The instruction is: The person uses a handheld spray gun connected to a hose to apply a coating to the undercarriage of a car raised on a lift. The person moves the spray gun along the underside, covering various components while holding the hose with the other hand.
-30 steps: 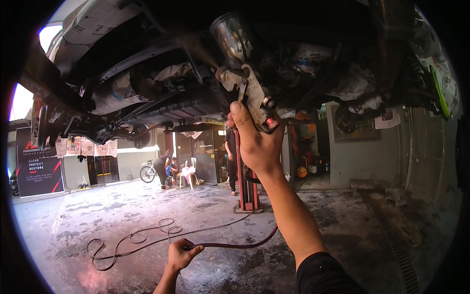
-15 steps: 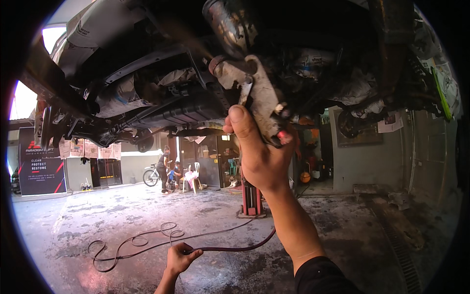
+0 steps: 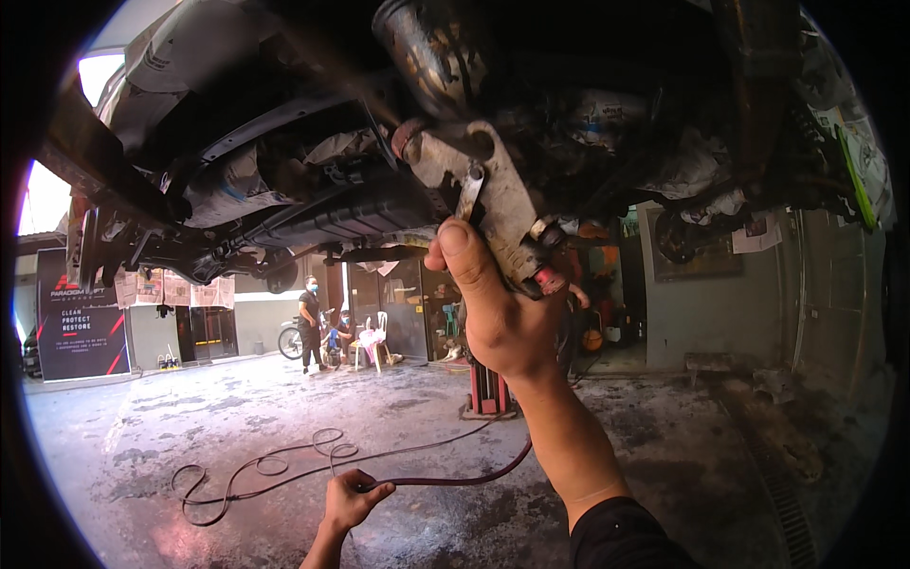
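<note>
Raised before me, my right hand [image 3: 507,308] is closed around the grip of a worn, paint-stained spray gun [image 3: 517,185], thumb upward along its near side. A dark, smeared cup [image 3: 438,62] sits at the gun's top, and a small metal trigger lever [image 3: 469,194] shows above my thumb. Low at the centre-left, my left hand [image 3: 349,501] is closed on a dark red air hose [image 3: 460,481], which curves up to the right behind my right forearm. Above the gun spreads the dark underside of a raised vehicle [image 3: 327,213]; my right fingers are mostly hidden.
Thin hose loops [image 3: 327,438] lie on the stained concrete floor [image 3: 218,408]. Behind my right wrist stands a red lift post [image 3: 488,391]. Two people [image 3: 310,322] are in the left background near a white chair [image 3: 379,332]. Newspaper [image 3: 204,292] hangs under the vehicle; a floor grate [image 3: 791,517] runs at right.
The spray gun and its cup have shifted slightly left, and the gun shows more sharply. My left hand stays on the hose. The standing person in the background has turned toward me.
</note>
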### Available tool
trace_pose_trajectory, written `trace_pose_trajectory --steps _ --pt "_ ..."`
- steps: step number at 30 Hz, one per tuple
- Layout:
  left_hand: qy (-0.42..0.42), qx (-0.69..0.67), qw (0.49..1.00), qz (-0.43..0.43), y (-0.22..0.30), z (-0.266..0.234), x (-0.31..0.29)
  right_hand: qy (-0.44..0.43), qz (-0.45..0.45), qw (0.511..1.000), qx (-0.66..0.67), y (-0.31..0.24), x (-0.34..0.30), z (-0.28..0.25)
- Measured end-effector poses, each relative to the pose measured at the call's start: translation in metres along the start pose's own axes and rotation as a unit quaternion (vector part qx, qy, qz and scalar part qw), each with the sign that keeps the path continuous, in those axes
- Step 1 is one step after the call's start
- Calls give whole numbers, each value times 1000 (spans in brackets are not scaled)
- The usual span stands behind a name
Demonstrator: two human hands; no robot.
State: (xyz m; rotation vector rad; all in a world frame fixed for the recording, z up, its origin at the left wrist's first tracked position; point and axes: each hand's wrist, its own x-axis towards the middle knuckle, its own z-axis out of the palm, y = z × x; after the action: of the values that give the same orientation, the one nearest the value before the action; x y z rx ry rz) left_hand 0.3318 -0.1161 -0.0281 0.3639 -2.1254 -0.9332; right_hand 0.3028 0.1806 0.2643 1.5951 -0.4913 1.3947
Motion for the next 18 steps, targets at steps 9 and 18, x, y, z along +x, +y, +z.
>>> trace_pose_trajectory --steps 9,18 --pt "-14 36 999 15 4 -1 1 20 80 994 -66 31 -12 -12" --pt "-7 4 999 37 7 -1 5 91 62 994 -19 27 12 -18"
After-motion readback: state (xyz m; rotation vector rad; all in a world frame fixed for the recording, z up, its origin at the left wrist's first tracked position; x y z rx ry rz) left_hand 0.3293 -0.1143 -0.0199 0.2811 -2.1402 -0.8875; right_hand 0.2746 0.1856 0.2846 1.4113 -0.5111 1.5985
